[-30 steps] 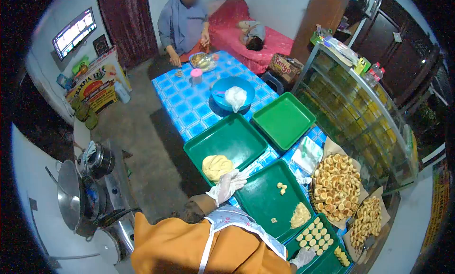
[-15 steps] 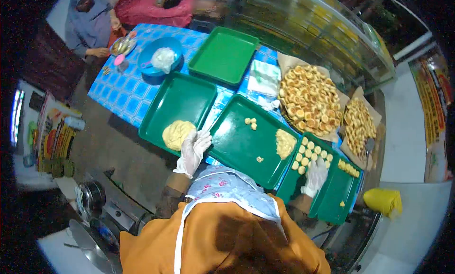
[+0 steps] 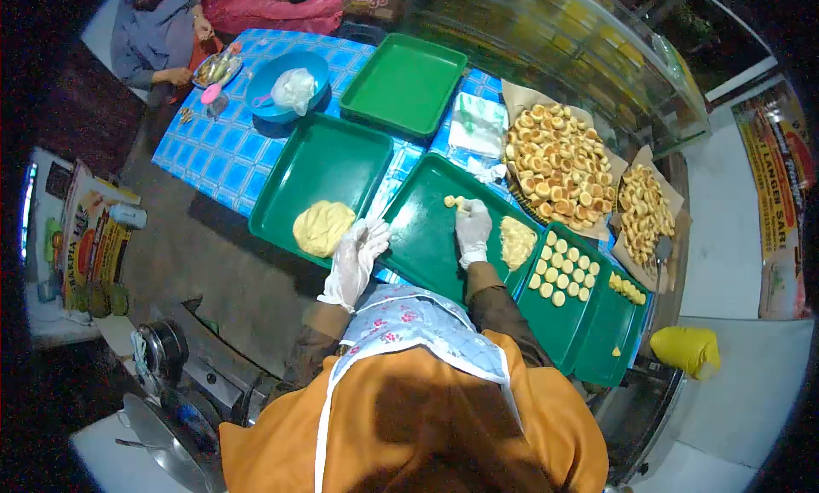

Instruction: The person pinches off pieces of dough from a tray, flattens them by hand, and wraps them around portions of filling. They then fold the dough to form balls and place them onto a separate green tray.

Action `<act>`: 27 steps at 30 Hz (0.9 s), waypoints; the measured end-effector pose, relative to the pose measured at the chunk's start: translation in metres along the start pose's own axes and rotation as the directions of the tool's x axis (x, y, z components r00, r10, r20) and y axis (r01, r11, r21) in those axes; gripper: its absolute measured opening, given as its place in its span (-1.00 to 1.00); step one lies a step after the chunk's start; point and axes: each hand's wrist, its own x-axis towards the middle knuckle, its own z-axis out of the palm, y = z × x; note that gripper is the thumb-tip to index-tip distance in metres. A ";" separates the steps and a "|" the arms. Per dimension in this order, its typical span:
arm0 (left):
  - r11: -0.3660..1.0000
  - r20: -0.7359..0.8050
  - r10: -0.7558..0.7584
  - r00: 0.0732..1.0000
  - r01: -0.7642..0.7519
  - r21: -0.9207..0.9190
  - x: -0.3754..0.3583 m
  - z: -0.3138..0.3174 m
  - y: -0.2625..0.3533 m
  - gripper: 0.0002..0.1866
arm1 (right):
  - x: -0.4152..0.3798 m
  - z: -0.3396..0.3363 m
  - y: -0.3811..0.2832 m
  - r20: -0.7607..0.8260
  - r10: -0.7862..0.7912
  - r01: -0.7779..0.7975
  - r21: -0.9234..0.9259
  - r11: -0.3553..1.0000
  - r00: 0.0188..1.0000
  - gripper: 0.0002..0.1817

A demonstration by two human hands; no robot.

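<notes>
My left hand [image 3: 357, 256], in a white glove, is palm up with its fingers stretched out, beside a large round of yellow dough [image 3: 322, 229] on the left green tray [image 3: 341, 165]. My gloved right hand [image 3: 473, 230] reaches over the middle green tray [image 3: 414, 229]. Its fingertips are closed at a cluster of small dough balls [image 3: 450, 201], partly hidden by the hand; one seems to be pinched. Right of that hand lies a pale, shaggy filling mass [image 3: 517, 242]. Flat round pieces [image 3: 560, 261] stand in rows on the right green tray [image 3: 546, 322].
Baked rounds are heaped in a paper-lined basket [image 3: 559, 165], with a second heap [image 3: 645, 207] beside it. Another green tray [image 3: 403, 84], a blue basin [image 3: 260, 84] and a plastic packet [image 3: 478, 124] are farther back. A person [image 3: 153, 41] is at the far left corner.
My right hand has moved left from the rows of round pieces to the small dough balls on the middle tray. My left hand stays beside the large dough, its fingers slightly more curled.
</notes>
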 end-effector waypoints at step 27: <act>1.000 -0.207 -0.013 0.978 0.014 0.003 0.007 -0.050 0.011 -0.58 | -0.040 0.018 -0.092 0.761 0.164 -0.504 0.236 0.831 0.627 -0.66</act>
